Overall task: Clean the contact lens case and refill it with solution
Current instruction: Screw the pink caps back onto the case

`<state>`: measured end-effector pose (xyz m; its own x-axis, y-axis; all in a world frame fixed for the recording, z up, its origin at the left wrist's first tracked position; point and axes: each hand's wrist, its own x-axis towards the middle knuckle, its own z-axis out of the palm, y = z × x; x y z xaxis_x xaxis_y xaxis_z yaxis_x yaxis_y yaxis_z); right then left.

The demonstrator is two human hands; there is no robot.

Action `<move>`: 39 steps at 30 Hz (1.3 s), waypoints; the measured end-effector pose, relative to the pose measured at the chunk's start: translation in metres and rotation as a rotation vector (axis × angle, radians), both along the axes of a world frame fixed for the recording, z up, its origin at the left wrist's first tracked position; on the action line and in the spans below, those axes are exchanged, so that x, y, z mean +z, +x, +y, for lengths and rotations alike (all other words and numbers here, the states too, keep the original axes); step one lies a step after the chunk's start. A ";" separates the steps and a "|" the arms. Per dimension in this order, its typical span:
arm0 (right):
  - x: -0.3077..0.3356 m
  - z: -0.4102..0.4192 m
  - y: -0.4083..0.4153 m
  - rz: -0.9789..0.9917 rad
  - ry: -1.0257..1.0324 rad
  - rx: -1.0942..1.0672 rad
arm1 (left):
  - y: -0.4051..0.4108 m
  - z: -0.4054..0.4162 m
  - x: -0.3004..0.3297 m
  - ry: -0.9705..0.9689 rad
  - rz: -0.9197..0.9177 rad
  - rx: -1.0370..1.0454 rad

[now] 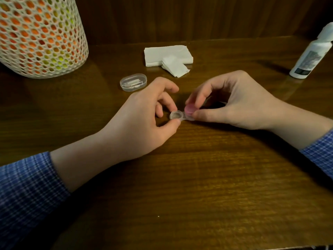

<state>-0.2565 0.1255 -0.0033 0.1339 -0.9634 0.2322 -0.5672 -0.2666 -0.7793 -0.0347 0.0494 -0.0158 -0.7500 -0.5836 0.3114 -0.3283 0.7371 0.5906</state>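
Note:
A clear contact lens case (177, 116) lies on the wooden table (198, 177) between my hands. Its left well is uncovered. My left hand (144, 121) pinches that left well between thumb and fingers. My right hand (232, 103) grips a pink cap (190, 108) that sits tilted over the right well; I cannot tell whether it is screwed on. A white solution bottle (311, 55) stands at the far right, leaning in this wide view.
A stack of white tissues (167, 55) lies at the back centre with smaller folded pieces on it. A small clear oval box (133, 82) sits left of them. A white mesh basket (39, 35) holding orange and green items fills the back left.

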 end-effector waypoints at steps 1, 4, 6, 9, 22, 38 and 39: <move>0.000 0.000 0.000 0.013 0.004 0.001 | 0.000 0.000 0.000 -0.003 -0.001 0.000; 0.000 0.000 0.002 0.052 0.015 0.006 | -0.001 0.000 0.001 -0.010 -0.004 0.000; 0.001 0.001 0.002 0.074 0.025 0.006 | -0.001 0.001 0.001 -0.014 -0.006 0.004; 0.002 0.002 0.002 0.111 0.028 -0.004 | -0.001 0.001 0.002 -0.013 -0.005 0.010; 0.000 0.002 0.001 0.126 0.033 -0.006 | 0.000 0.000 0.003 -0.008 -0.013 0.014; -0.001 0.003 0.003 0.225 -0.037 0.030 | -0.001 0.000 0.003 0.007 -0.021 0.019; 0.000 0.003 0.002 0.228 -0.029 0.036 | -0.001 0.000 0.003 0.006 -0.020 0.019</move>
<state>-0.2544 0.1285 -0.0033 0.2199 -0.9505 0.2195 -0.7175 -0.3100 -0.6237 -0.0353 0.0492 -0.0125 -0.7448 -0.5995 0.2930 -0.3540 0.7272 0.5880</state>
